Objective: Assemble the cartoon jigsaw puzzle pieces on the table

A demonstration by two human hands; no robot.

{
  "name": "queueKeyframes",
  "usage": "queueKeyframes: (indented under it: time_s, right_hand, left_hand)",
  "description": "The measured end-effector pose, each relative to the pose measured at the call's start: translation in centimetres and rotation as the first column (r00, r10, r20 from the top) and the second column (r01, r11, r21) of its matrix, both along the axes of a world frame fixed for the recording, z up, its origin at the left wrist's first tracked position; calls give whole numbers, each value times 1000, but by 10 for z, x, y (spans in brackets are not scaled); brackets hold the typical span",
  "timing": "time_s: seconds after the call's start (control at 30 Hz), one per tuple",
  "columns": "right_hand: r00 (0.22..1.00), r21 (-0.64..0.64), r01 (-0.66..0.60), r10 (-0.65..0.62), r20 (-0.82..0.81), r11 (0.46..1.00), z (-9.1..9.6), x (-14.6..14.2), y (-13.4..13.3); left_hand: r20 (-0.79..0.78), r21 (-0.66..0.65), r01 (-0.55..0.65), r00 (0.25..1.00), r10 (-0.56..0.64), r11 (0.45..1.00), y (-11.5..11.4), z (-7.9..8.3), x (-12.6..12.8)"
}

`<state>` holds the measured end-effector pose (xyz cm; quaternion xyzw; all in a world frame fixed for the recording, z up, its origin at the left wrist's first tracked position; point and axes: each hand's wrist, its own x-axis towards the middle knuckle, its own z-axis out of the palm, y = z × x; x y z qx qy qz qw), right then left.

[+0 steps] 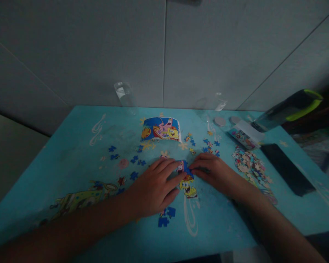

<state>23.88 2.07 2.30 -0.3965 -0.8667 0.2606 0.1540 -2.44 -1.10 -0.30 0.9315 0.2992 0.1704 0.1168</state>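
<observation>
My left hand [156,186] lies flat on the blue table [71,146], fingers stretched out onto the left edge of a small joined cluster of cartoon puzzle pieces [186,180]. My right hand [215,171] rests on the table at the cluster's right side, fingertips drawn together on a blue piece at its top. Loose blue pieces [134,159] are scattered left of the hands, and a joined pair [166,216] lies below my left hand.
A curled reference picture [161,129] stands behind the hands. A heap of unsorted pieces [250,164] lies to the right, beside a black phone [286,168] and a small box [245,135]. Clear tubes [124,95] and a green-trimmed bottle [289,108] sit at the back.
</observation>
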Motion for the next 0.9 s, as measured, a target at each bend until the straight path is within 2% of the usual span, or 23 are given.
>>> queueKeyframes:
  time_s: [0.5, 0.9]
  right_hand:
    - [998, -24, 56, -56, 13, 998, 5, -4, -3]
    - [990, -113, 136, -140, -30, 984, 6, -4, -4]
  left_hand:
    - [19, -18, 2, 1000, -2, 1000, 0, 1, 1]
    - [-7, -10, 5, 1000, -5, 1000, 0, 0, 0]
